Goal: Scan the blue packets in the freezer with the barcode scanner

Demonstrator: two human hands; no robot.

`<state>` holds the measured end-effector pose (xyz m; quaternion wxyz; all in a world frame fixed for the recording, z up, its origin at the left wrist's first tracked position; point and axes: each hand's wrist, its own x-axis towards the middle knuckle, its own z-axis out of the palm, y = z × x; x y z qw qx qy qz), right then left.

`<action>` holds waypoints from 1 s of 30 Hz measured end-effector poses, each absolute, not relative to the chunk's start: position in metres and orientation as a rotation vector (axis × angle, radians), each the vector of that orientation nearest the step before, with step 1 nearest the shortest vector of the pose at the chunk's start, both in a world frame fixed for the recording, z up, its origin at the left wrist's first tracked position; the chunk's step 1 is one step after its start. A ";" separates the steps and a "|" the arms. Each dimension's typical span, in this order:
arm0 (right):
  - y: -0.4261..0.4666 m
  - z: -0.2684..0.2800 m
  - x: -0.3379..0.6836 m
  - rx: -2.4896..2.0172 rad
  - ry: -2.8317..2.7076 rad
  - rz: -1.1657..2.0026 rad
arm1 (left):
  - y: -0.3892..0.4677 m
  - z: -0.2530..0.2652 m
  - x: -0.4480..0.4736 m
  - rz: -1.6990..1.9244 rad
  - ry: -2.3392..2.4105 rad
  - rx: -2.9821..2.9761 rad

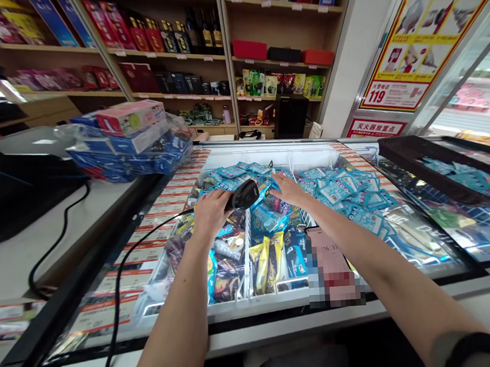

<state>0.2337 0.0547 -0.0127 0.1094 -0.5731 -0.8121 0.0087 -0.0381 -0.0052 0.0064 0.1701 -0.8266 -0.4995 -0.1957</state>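
Note:
My left hand (210,210) is wrapped round the handle of a black barcode scanner (245,194), its head pointing right over a chest freezer. A black cable trails from it to the lower left. My right hand (287,190) reaches in among small blue packets (267,218), fingers stretched and apart. Whether its fingertips touch a packet I cannot tell. More blue packets (340,188) lie heaped on the glass to the right of my right hand. Below the scanner, wrapped ice creams (274,253) fill white wire baskets (248,250). A phone (330,256) lies under my right forearm, partly blurred out.
Plastic-wrapped boxes (129,135) are stacked at the freezer's left edge. On the right, a dark tray (410,165) holds more blue packets. Price labels (155,205) line the glass at left. Shelves (170,52) of bottles and boxes stand behind, beside a red-and-yellow poster (423,39).

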 end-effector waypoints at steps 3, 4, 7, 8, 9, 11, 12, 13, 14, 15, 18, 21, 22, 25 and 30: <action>0.070 -0.016 0.226 -1.732 -2.366 0.023 | -0.007 0.008 -0.039 -0.567 -1.430 -2.330; 0.074 -0.017 0.224 -1.752 -2.353 -0.005 | -0.007 0.008 -0.039 -0.572 -1.437 -2.323; 0.083 -0.020 0.220 -1.806 -2.327 -0.117 | -0.007 0.008 -0.039 -0.585 -1.466 -2.305; 0.085 -0.021 0.219 -1.817 -2.328 -0.145 | -0.007 0.008 -0.039 -0.589 -1.476 -2.302; 0.087 -0.021 0.218 -1.824 -2.333 -0.160 | -0.006 0.008 -0.040 -0.591 -1.486 -2.302; 0.087 -0.021 0.217 -1.830 -2.337 -0.159 | -0.006 0.007 -0.041 -0.590 -1.502 -2.304; 0.086 -0.020 0.217 -1.827 -2.335 -0.146 | -0.005 0.007 -0.041 -0.588 -1.509 -2.305; 0.084 -0.019 0.217 -1.823 -2.333 -0.129 | -0.005 0.007 -0.041 -0.585 -1.514 -2.306; 0.082 -0.018 0.218 -1.817 -2.335 -0.111 | -0.005 0.006 -0.042 -0.582 -1.518 -2.306; 0.078 -0.017 0.219 -1.806 -2.346 -0.095 | -0.004 0.006 -0.042 -0.580 -1.520 -2.306; 0.066 -0.015 0.226 -1.754 -2.395 -0.067 | -0.003 0.005 -0.042 -0.571 -1.517 -2.304; 0.054 -0.014 0.234 -1.665 -2.430 -0.034 | -0.003 0.005 -0.042 -0.566 -1.497 -2.302; 0.050 -0.014 0.236 -1.631 -2.440 -0.015 | -0.002 0.005 -0.042 -0.567 -1.487 -2.303; 0.045 -0.012 0.240 -1.551 -2.438 0.029 | -0.003 0.003 -0.041 -0.569 -1.470 -2.306; 0.051 -0.010 0.233 -1.738 -2.195 0.095 | -0.003 0.001 -0.040 -0.554 -1.460 -2.308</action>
